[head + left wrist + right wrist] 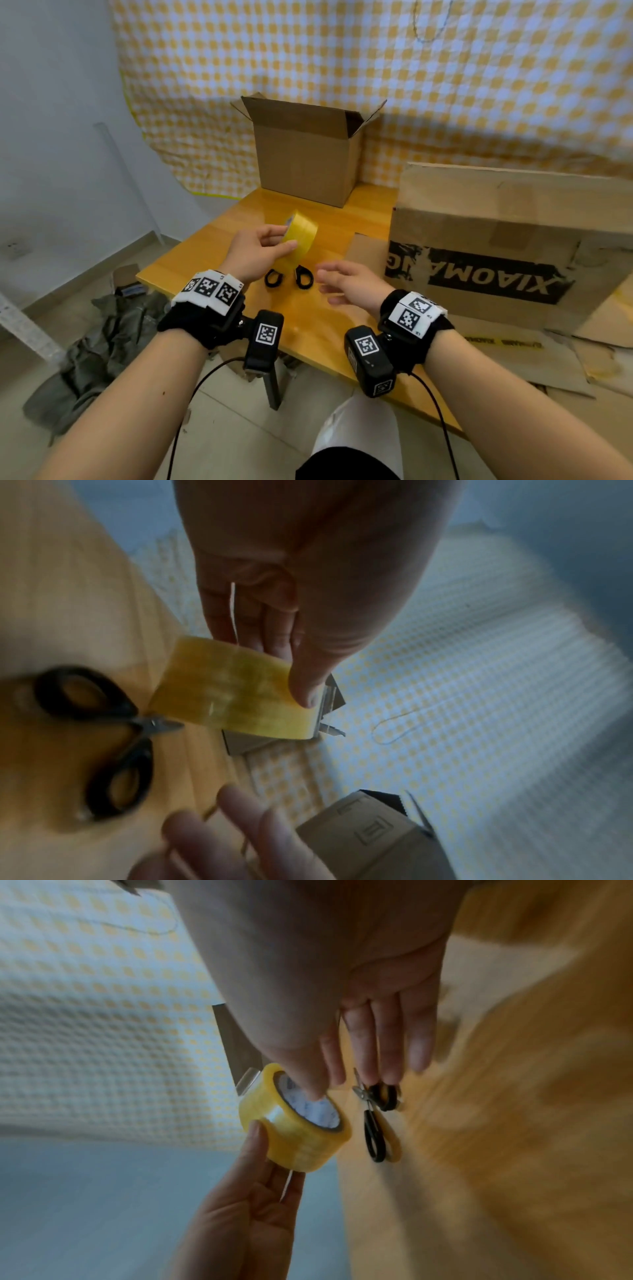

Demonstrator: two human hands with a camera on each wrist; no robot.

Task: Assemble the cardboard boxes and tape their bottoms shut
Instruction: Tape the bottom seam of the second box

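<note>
My left hand point(279, 240) holds a roll of yellow tape point(303, 233) above the wooden table point(212, 250), thumb on one side and fingers on the other. From the left wrist, the thumb presses the roll point(232, 693). My right hand point(327, 282) hovers just right of the roll with straight fingers and holds nothing. In the right wrist view its fingertips point(387, 1053) are close to the roll point(294, 1123), and I cannot tell whether they touch it. An assembled small cardboard box point(308, 154) stands at the table's far end, top flaps open.
Black-handled scissors point(291, 277) lie on the table under my hands. A large printed cardboard box point(496, 257) fills the right side, with flat cardboard point(513, 346) beneath it. A checked cloth point(376, 68) hangs behind. Grey fabric point(89, 342) lies on the floor at left.
</note>
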